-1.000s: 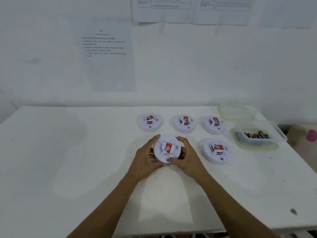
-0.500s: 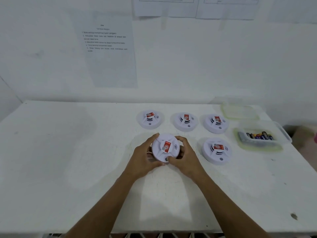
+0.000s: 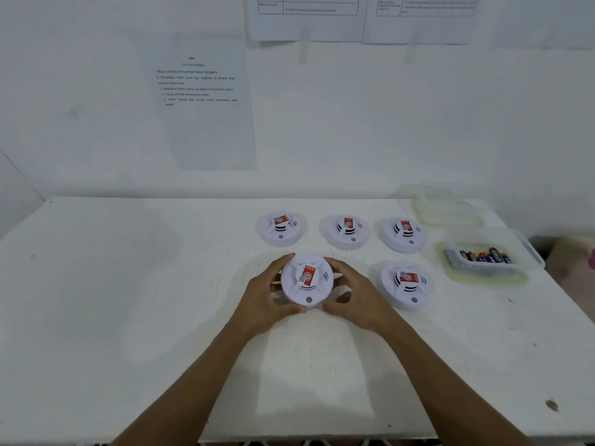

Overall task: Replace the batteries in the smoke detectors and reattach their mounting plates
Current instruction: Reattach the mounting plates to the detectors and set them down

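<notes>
Gripping smoke detector [image 3: 307, 280] by its rim, fingers of left hand [image 3: 264, 304] and right hand [image 3: 357, 300] curled round it, mid-table [image 3: 128, 300] | row of three detectors [image 3: 347, 231] behind, another detector [image 3: 405, 284] just right | clear tub [image 3: 476, 276] far right holds batteries [image 3: 483, 256] | second clear tub [image 3: 418, 214] behind it, contents indiscernible

Table [image 3: 128, 317] left is open; detectors [image 3: 346, 231] crowd the right.

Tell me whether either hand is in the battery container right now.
No: the left hand and the right hand both grip one smoke detector, well apart from the battery container.
</notes>
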{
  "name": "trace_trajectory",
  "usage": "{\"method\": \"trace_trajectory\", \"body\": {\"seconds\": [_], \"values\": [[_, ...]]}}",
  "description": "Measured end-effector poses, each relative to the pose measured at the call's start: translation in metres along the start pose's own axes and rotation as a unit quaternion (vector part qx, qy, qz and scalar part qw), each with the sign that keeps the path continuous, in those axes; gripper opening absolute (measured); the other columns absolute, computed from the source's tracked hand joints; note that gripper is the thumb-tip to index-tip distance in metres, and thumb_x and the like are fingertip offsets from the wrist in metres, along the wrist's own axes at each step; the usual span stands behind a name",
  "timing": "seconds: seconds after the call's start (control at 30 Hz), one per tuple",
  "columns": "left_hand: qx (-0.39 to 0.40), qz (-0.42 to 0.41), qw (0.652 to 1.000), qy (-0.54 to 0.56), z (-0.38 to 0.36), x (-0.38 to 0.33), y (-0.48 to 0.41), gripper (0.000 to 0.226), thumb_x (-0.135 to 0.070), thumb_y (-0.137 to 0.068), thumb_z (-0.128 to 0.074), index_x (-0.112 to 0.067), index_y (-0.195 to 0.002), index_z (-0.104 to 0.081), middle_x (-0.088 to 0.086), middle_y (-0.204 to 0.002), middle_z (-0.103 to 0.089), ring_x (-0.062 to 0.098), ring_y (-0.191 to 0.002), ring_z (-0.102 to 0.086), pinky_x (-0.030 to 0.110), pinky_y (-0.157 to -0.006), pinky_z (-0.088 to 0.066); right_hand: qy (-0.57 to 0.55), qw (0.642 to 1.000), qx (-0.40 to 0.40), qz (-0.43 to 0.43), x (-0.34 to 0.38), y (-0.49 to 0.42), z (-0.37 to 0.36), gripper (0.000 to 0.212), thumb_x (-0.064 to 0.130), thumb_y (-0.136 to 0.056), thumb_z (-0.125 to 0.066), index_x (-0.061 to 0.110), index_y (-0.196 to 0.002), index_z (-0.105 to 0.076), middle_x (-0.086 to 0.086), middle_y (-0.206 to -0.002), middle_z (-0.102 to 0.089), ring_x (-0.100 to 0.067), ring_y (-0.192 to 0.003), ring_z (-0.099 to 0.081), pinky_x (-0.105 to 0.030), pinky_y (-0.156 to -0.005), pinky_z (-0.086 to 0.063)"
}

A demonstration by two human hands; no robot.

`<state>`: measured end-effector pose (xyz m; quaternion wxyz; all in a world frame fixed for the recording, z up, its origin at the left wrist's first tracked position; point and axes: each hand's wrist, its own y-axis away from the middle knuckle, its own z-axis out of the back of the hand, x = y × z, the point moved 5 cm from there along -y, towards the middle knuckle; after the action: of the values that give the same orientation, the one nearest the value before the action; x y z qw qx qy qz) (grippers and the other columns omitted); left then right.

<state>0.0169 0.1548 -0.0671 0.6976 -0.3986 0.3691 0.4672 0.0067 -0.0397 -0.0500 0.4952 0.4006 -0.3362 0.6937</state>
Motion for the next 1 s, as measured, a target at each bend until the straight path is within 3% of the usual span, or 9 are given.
{"method": "trace_trajectory", "body": {"seconds": [0.1,0.27,0.47,0.53,0.63,0.77,0.87,1.0], "values": [[0.013,-0.01,1.0,-0.025,0.002,0.001,0.002,0.09,-0.032,-0.062,-0.089,-0.035,-0.138,-0.04,-0.012,-0.136,-0.055,0.003,-0.121,-0.054,0.019,-0.098,-0.048,0.026,0.999,-0.01,0.024,0.002,0.001,0.002,0.069,0.02,-0.074,-0.082,0.029,-0.134,-0.05,0.016,-0.123,-0.059,-0.001,-0.108,-0.057,-0.013,-0.08,-0.048],[0.008,-0.024,0.999,-0.046,-0.001,0.003,0.007,0.09,-0.031,-0.064,-0.089,-0.037,-0.137,-0.037,-0.014,-0.138,-0.051,0.004,-0.125,-0.051,0.018,-0.1,-0.045,0.055,0.997,-0.04,0.038,-0.008,0.008,-0.008,0.066,0.036,-0.074,-0.077,0.032,-0.134,-0.049,0.02,-0.127,-0.057,0.0,-0.112,-0.053,-0.015,-0.087,-0.042],[-0.001,-0.016,0.997,-0.07,-0.002,0.009,0.007,0.084,-0.041,-0.063,-0.087,-0.041,-0.132,-0.039,-0.03,-0.13,-0.047,-0.011,-0.121,-0.047,0.004,-0.1,-0.035,0.079,0.994,-0.063,0.051,-0.012,0.009,-0.009,0.069,0.038,-0.071,-0.077,0.036,-0.133,-0.046,0.025,-0.128,-0.052,0.002,-0.115,-0.05,-0.014,-0.088,-0.041],[0.0,-0.01,0.996,-0.083,-0.004,0.012,0.007,0.084,-0.052,-0.064,-0.083,-0.036,-0.135,-0.04,-0.027,-0.131,-0.047,-0.004,-0.122,-0.049,0.006,-0.102,-0.034,0.075,0.994,-0.068,0.051,-0.013,0.009,-0.009,0.069,0.046,-0.07,-0.073,0.037,-0.133,-0.046,0.027,-0.128,-0.051,0.001,-0.115,-0.05,-0.017,-0.091,-0.043],[-0.005,-0.014,0.995,-0.098,-0.005,0.017,0.007,0.087,-0.073,-0.062,-0.071,-0.037,-0.135,-0.039,-0.03,-0.13,-0.045,-0.011,-0.12,-0.047,0.006,-0.101,-0.033,0.076,0.993,-0.075,0.056,-0.012,0.011,-0.01,0.068,0.051,-0.069,-0.071,0.039,-0.132,-0.046,0.031,-0.126,-0.051,0.002,-0.114,-0.05,-0.013,-0.09,-0.041],[-0.018,-0.025,0.993,-0.115,-0.004,0.016,0.007,0.082,-0.045,-0.065,-0.084,-0.046,-0.131,-0.035,-0.026,-0.131,-0.046,-0.024,-0.118,-0.04,0.001,-0.098,-0.033,0.077,0.992,-0.079,0.06,-0.014,0.011,-0.01,0.068,0.05,-0.069,-0.071,0.034,-0.132,-0.049,0.028,-0.124,-0.053,0.0,-0.112,-0.052,-0.015,-0.09,-0.042],[-0.043,-0.023,0.993,-0.104,-0.002,0.017,0.004,0.072,-0.046,-0.076,-0.078,-0.051,-0.132,-0.034,0.0,-0.129,-0.057,-0.028,-0.119,-0.035,0.019,-0.1,-0.046,0.074,0.992,-0.078,0.06,-0.015,0.011,-0.01,0.07,0.049,-0.07,-0.072,0.029,-0.133,-0.049,0.023,-0.125,-0.055,-0.001,-0.113,-0.053,-0.016,-0.091,-0.044],[-0.005,-0.012,0.994,-0.109,-0.003,0.022,0.006,0.089,-0.038,-0.065,-0.088,-0.041,-0.135,-0.034,-0.026,-0.134,-0.045,-0.016,-0.119,-0.042,0.001,-0.099,-0.032,0.07,0.992,-0.082,0.061,-0.015,0.01,-0.011,0.068,0.049,-0.071,-0.072,0.031,-0.132,-0.05,0.023,-0.125,-0.055,-0.001,-0.113,-0.054,-0.016,-0.092,-0.045]]}}
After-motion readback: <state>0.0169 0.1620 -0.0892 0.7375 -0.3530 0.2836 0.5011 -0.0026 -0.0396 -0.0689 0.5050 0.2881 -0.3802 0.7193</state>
